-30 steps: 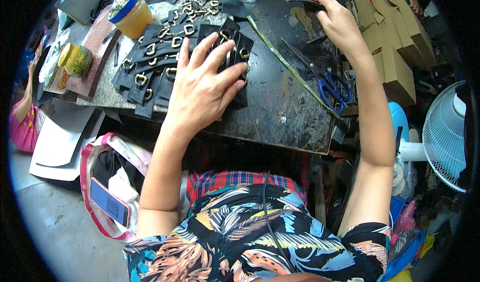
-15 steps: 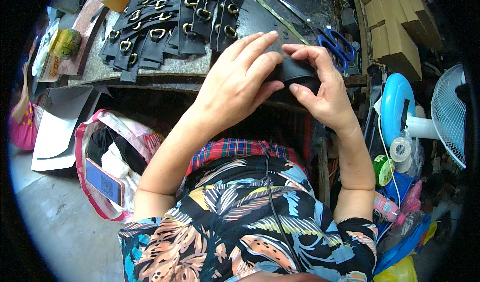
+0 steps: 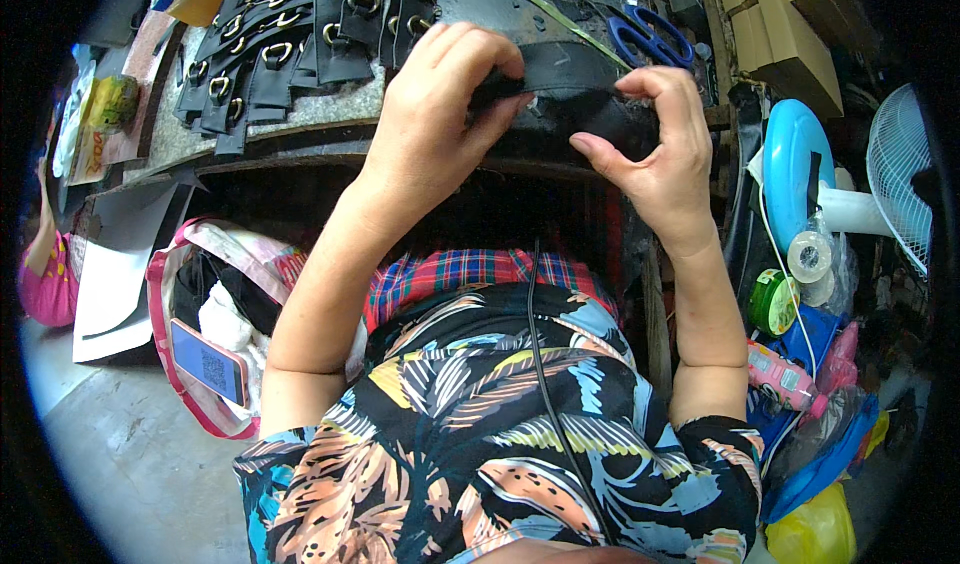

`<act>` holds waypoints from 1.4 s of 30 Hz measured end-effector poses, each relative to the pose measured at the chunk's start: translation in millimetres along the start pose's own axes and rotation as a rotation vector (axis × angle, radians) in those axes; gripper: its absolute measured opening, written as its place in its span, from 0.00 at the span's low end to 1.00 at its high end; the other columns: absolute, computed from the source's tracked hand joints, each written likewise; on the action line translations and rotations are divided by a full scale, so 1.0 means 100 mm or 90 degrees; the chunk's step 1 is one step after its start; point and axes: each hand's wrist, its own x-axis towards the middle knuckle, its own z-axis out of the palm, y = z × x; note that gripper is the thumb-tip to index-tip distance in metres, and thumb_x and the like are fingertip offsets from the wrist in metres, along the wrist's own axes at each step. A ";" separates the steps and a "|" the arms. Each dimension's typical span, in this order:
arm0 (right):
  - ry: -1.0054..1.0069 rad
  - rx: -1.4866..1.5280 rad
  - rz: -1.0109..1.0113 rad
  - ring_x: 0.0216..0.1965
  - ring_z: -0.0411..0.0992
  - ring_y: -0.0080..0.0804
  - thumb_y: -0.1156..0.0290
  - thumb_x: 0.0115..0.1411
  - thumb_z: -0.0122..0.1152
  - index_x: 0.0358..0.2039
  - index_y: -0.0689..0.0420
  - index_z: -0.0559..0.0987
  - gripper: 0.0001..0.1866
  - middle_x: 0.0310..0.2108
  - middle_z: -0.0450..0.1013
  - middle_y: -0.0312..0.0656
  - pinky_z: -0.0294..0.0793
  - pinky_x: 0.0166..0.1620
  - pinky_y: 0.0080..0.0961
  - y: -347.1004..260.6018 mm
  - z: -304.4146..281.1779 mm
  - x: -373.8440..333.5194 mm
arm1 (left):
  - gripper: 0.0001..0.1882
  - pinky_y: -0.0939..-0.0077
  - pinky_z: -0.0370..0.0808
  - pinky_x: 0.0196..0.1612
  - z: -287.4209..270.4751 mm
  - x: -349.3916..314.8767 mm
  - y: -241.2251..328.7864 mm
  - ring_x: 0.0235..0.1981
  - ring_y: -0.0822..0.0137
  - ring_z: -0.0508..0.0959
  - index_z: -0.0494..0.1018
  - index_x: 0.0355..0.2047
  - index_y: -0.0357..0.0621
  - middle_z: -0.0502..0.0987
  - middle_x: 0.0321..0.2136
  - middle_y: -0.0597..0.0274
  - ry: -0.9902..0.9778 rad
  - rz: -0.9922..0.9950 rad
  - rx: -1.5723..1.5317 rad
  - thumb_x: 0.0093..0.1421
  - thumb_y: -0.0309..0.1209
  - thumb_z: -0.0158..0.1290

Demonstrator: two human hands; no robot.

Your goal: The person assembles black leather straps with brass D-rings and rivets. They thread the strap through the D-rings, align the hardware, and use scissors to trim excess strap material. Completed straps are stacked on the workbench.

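A black leather strip (image 3: 572, 66) with a smooth face bends between my two hands, above the front edge of the workbench. My left hand (image 3: 440, 99) is closed on its left end, thumb below and fingers curled over the top. At the other end, my right hand (image 3: 668, 149) curves around the strip, fingertips at the upper edge and thumb lower down, spaced apart. The strip's dark underside blends into the shadow there. Left of my left hand lie several black leather straps with metal rings (image 3: 300, 39), spread in overlapping rows on the bench.
Blue-handled scissors (image 3: 650, 36) and a thin greenish strip (image 3: 545, 9) lie beyond my hands. Cardboard boxes (image 3: 790, 49) stand at the right, above a white fan (image 3: 900, 179) with a blue base. A bag (image 3: 160, 304) holding a phone (image 3: 208, 364) sits at my left.
My hands have moved apart, the left one leftward and up, the right one slightly right. The leather strip, tightly curved before, now stretches flatter between them. The whole view has shifted a little.
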 end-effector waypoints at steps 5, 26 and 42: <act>0.002 0.069 -0.012 0.42 0.77 0.34 0.74 0.51 0.79 0.45 0.61 0.80 0.22 0.41 0.78 0.42 0.77 0.48 0.28 -0.02 0.05 -0.05 | 0.19 0.66 0.76 0.51 0.04 0.04 0.04 0.47 0.52 0.79 0.74 0.42 0.40 0.79 0.40 0.53 0.054 -0.006 -0.059 0.50 0.17 0.66; -0.119 0.175 -0.090 0.38 0.77 0.45 0.84 0.56 0.60 0.46 0.54 0.78 0.17 0.36 0.78 0.42 0.73 0.42 0.39 -0.21 0.10 0.21 | 0.19 0.61 0.75 0.50 -0.26 -0.09 0.17 0.45 0.52 0.77 0.79 0.48 0.44 0.81 0.47 0.56 -0.044 0.010 0.150 0.54 0.24 0.63; -0.139 0.157 0.084 0.39 0.78 0.25 0.77 0.58 0.71 0.43 0.61 0.81 0.12 0.37 0.80 0.39 0.76 0.46 0.23 -0.10 -0.07 0.25 | 0.24 0.88 0.70 0.27 -0.23 -0.19 0.29 0.32 0.83 0.73 0.69 0.61 0.44 0.76 0.35 0.68 -0.103 -0.460 -0.302 0.66 0.19 0.55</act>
